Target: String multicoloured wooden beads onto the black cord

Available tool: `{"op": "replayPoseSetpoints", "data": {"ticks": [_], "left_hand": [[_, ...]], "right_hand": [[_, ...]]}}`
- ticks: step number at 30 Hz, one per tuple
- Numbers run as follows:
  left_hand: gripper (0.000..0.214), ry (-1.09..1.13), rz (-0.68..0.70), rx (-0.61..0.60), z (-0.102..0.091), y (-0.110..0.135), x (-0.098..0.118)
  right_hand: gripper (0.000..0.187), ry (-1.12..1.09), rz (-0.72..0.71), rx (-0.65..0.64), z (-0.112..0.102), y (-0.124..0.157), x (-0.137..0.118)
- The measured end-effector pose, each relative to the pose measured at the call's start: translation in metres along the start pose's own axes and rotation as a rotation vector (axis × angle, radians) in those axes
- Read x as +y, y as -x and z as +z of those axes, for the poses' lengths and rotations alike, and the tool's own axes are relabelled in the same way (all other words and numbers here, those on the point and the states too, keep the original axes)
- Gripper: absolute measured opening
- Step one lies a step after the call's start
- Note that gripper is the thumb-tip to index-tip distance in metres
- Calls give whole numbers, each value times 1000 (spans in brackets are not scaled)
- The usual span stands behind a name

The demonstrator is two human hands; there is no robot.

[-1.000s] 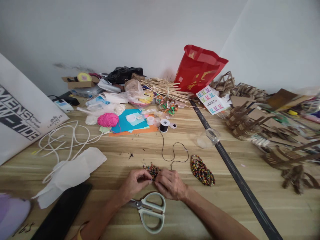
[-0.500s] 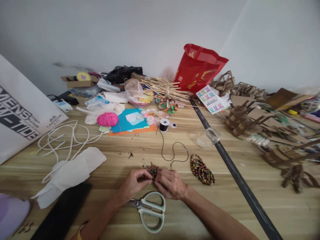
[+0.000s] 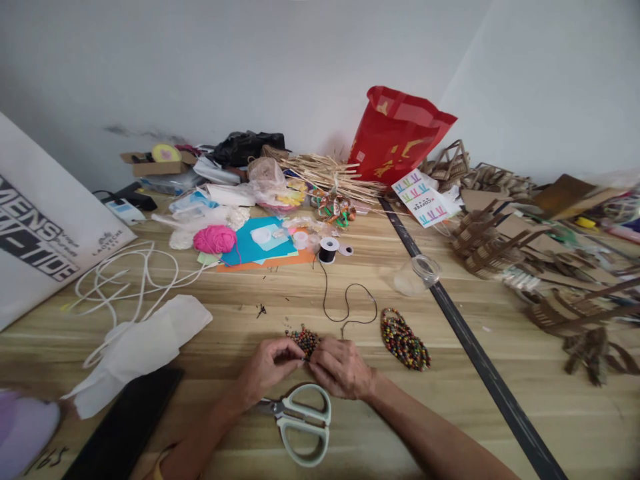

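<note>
My left hand (image 3: pixel 267 368) and my right hand (image 3: pixel 341 367) meet at the near middle of the wooden table (image 3: pixel 240 313), fingers pinched together over a small pile of coloured beads (image 3: pixel 305 338). What the fingertips pinch is too small to make out. A thin black cord (image 3: pixel 347 303) loops from my right hand back to a black spool (image 3: pixel 329 251). A strung mass of coloured beads (image 3: pixel 403 340) lies just right of my right hand. Pale green scissors (image 3: pixel 301 421) lie closed below both hands.
White cord (image 3: pixel 125 277) and white cloth (image 3: pixel 143 343) lie at left, a black flat object (image 3: pixel 127 427) near the front edge. Pink yarn (image 3: pixel 215 239), blue paper (image 3: pixel 255 245), a clear jar (image 3: pixel 417 275), a red bag (image 3: pixel 397 137) and cardboard pieces (image 3: pixel 500 247) crowd the back and right.
</note>
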State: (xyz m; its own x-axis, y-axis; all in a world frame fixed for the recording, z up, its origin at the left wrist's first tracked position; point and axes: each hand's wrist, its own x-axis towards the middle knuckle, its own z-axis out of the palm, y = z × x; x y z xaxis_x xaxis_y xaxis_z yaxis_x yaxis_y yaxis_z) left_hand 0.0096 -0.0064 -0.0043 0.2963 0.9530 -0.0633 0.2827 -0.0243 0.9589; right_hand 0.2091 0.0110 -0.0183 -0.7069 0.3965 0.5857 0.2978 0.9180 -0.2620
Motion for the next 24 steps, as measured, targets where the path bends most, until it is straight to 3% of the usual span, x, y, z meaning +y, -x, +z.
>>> {"op": "replayPoseSetpoints", "data": {"ticks": [24], "left_hand": [[9, -71, 48, -12, 0, 0, -2]], "right_hand": [[6, -13, -6, 11, -1, -1, 0]]}}
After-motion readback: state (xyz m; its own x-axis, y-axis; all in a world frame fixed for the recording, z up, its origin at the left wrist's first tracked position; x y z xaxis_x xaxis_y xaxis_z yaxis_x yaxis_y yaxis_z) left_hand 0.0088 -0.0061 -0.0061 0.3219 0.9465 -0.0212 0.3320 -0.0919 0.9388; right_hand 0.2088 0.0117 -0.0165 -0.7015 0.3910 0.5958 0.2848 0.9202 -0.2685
